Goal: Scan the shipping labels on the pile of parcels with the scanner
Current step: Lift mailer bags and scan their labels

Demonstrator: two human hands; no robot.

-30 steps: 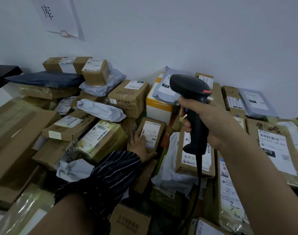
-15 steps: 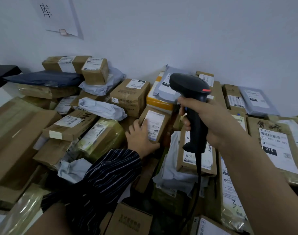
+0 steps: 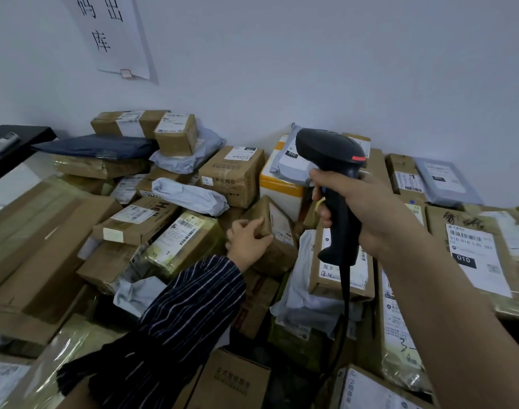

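Observation:
A pile of cardboard parcels and grey mailer bags fills the view below a white wall. In its middle my left hand grips a small brown box by its near corner and tilts it up, so that its white shipping label faces right. My right hand holds a black corded scanner by its handle, just right of that box. The scanner's head sits high, above the box, and points left and away from me. Its cable hangs down over the parcels.
Large flat cartons lie at the left. A yellow-and-white box stands behind the small box. Labelled parcels crowd the right side. A black table edge is at the far left, and a paper sign hangs on the wall.
My left hand has lifted and turned the small brown box, so its label, which faced me, now faces right. The scanner has stayed almost where it was.

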